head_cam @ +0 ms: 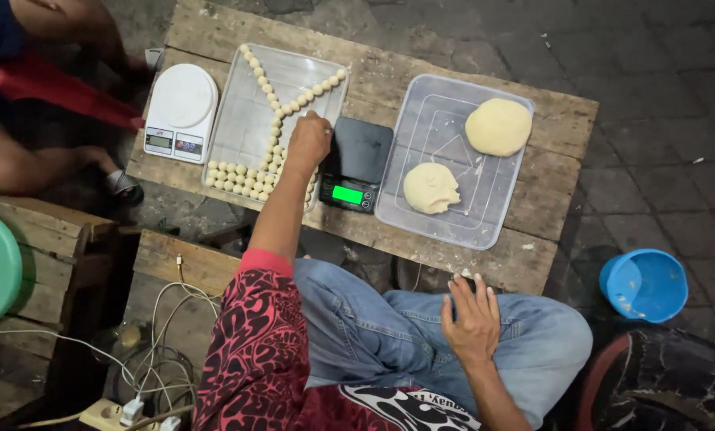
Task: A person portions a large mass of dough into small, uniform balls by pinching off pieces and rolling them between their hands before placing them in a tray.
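Note:
My left hand (309, 140) reaches out over a clear plastic tray (249, 120) that holds several small dough balls (237, 177) laid in rows. Its fingers are curled down at the near right side of the tray, and what they pinch is hidden. My right hand (473, 315) lies flat and spread on my jeans-covered knee, holding nothing. A black scale (357, 164) with a lit green display sits just right of the left hand. Beyond it a second clear tray (453, 223) carries a round dough lump (499, 126) and a smaller torn one (431, 187).
A white scale (180, 112) stands at the left end of the low wooden table (557, 160). Another person's legs (22, 164) are at far left. A blue bowl (643, 283) sits on the ground at right; cables and a power strip (126, 411) lie at bottom left.

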